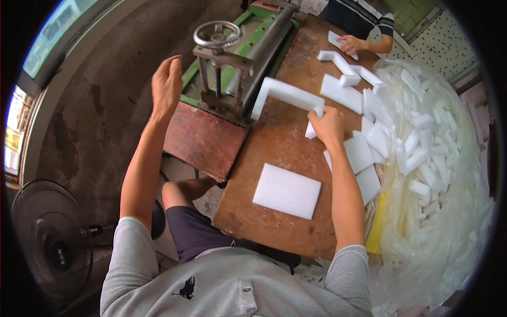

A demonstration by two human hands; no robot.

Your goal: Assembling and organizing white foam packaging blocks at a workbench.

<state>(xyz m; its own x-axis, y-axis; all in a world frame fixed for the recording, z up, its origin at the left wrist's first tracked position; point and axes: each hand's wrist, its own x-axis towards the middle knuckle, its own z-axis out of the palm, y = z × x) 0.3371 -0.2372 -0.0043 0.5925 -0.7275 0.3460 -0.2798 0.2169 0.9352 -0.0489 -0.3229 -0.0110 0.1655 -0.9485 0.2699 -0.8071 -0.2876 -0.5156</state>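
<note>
Right hand: its fingers grasp one corner of a white foam frame; the hand [328,127] is over the counter [237,193], toward its right edge.
Foam frame: the U-shaped piece [289,92] spans from those fingers toward the machine on the counter's left edge; whether it touches the counter cannot be told.
Left hand: raised beside the metal handwheel [217,34], fingers straight and released, nothing visible in them; this hand [167,87] is well apart from the frame.
Foam sheet: a flat white sheet [287,191] lies near the counter's front edge.
Right edge: a clear bag [433,142] bulges with foam pieces.
Far end: a co-worker's hand [348,46] touches a white piece.
Good handling: a light pinch should spare the soft corner; the free leg is best kept off the machine, and the left hand could steady the long bar.
</note>
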